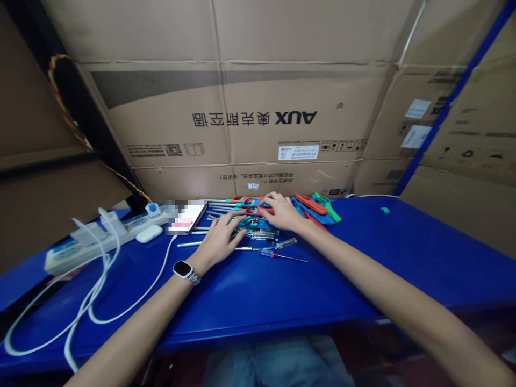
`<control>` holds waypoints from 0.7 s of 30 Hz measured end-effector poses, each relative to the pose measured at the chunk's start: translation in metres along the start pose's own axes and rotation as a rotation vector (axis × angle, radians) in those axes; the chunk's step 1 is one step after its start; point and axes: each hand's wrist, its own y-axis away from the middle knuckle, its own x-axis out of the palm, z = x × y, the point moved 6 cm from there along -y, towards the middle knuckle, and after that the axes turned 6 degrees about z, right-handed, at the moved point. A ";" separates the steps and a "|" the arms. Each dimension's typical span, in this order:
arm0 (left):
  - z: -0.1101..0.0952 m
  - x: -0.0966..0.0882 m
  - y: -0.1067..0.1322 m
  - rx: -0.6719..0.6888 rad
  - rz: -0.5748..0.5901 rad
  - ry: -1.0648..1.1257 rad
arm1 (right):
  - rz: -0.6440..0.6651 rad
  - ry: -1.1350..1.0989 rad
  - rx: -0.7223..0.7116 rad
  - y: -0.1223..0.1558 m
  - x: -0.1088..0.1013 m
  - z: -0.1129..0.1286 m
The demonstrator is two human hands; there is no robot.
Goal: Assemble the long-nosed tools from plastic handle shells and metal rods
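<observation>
Several long-nosed lighters with metal tubes and red, blue and green handles lie in a row on the blue table [306, 301]. My left hand [220, 236], wearing a watch [185, 270], rests over the metal tubes, its fingers and thumb spread apart. Over the handles, beside a red-handled lighter [253, 210], is my right hand [284, 212]; its fingers reach left, slightly bent and apart. I see no thing gripped in either hand. In front of them lie a small screwdriver [269, 253] with a clear purple-red handle and another clear-handled tool [286, 243].
To the left are a phone [195, 217], a white earphone case [149, 233], a power strip [56, 260] and looping white cables [133, 310]. More orange, blue and green handles [328, 207] are heaped at right. A cardboard wall [250, 86] stands behind; a green scrap [385, 210] lies far right.
</observation>
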 end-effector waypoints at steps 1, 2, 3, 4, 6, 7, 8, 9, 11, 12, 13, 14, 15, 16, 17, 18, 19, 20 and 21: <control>-0.004 -0.001 -0.004 0.023 -0.014 0.003 | -0.001 0.014 0.010 0.009 -0.005 -0.004; -0.009 -0.002 -0.009 0.049 -0.019 0.005 | -0.002 0.034 0.032 0.019 -0.010 -0.010; -0.016 -0.002 -0.015 0.077 -0.015 0.004 | -0.003 0.062 0.073 0.028 -0.015 -0.017; -0.023 -0.001 -0.022 0.108 -0.002 0.000 | -0.002 0.097 0.126 0.036 -0.019 -0.025; -0.039 0.004 -0.038 0.164 0.032 -0.018 | 0.006 0.172 0.251 0.051 -0.026 -0.042; -0.047 0.007 -0.047 0.180 0.047 -0.026 | 0.016 0.207 0.306 0.057 -0.028 -0.049; -0.054 0.010 -0.056 0.188 0.059 -0.031 | 0.027 0.236 0.348 0.061 -0.028 -0.055; -0.061 0.014 -0.066 0.189 0.073 -0.035 | 0.037 0.261 0.376 0.064 -0.028 -0.059; -0.071 0.023 -0.082 0.190 0.104 -0.034 | 0.050 0.295 0.401 0.067 -0.024 -0.063; -0.075 0.028 -0.088 0.181 0.116 -0.033 | 0.050 0.305 0.405 0.067 -0.022 -0.064; -0.077 0.032 -0.093 0.171 0.123 -0.029 | 0.047 0.311 0.407 0.066 -0.020 -0.064; -0.078 0.036 -0.097 0.161 0.128 -0.026 | 0.043 0.312 0.410 0.066 -0.018 -0.064; -0.079 0.038 -0.099 0.152 0.131 -0.023 | 0.038 0.311 0.413 0.065 -0.017 -0.064; -0.079 0.040 -0.100 0.147 0.133 -0.019 | 0.033 0.309 0.419 0.064 -0.016 -0.064; -0.079 0.042 -0.100 0.145 0.134 -0.013 | 0.028 0.306 0.427 0.064 -0.015 -0.064; -0.078 0.042 -0.100 0.143 0.131 -0.007 | 0.024 0.303 0.433 0.064 -0.015 -0.063; -0.077 0.042 -0.098 0.141 0.123 -0.001 | 0.021 0.299 0.437 0.065 -0.015 -0.063; -0.076 0.041 -0.097 0.139 0.113 0.004 | 0.020 0.293 0.440 0.065 -0.015 -0.062; -0.075 0.040 -0.095 0.137 0.102 0.009 | 0.022 0.288 0.439 0.065 -0.015 -0.061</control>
